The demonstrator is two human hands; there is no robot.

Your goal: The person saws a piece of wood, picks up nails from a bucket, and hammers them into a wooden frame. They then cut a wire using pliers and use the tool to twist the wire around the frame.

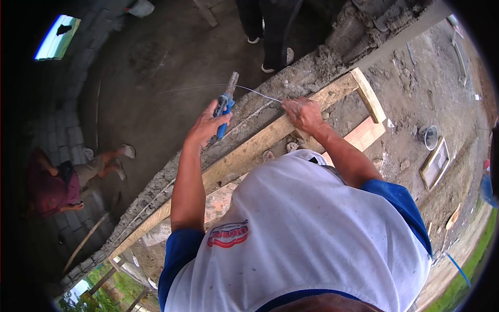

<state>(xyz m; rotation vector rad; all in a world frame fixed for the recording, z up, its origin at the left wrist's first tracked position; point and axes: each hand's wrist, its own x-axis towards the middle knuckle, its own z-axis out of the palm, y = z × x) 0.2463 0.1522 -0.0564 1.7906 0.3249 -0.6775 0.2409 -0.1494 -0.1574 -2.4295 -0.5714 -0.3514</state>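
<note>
My left hand (206, 125) is closed around a blue-handled tool (224, 106) with a straight, grey, mortar-stained metal end pointing up and away. My right hand (303, 114) pinches a thin pale wire (258, 93) over the wooden beam. From those fingers the wire curves left, passes by the tool's metal end and trails off over the dark floor. Below both hands, a long timber beam (249, 145) runs diagonally along the rough mortar top of a low wall (156, 190). A short wooden crosspiece (368, 95) meets its upper right end.
A person in black trousers (275, 36) stands beyond the wall. Another person in a dark red shirt (54, 182) is at the left by a block wall (60, 138). At right on the dirt are a bucket (429, 137) and a wooden frame (435, 163).
</note>
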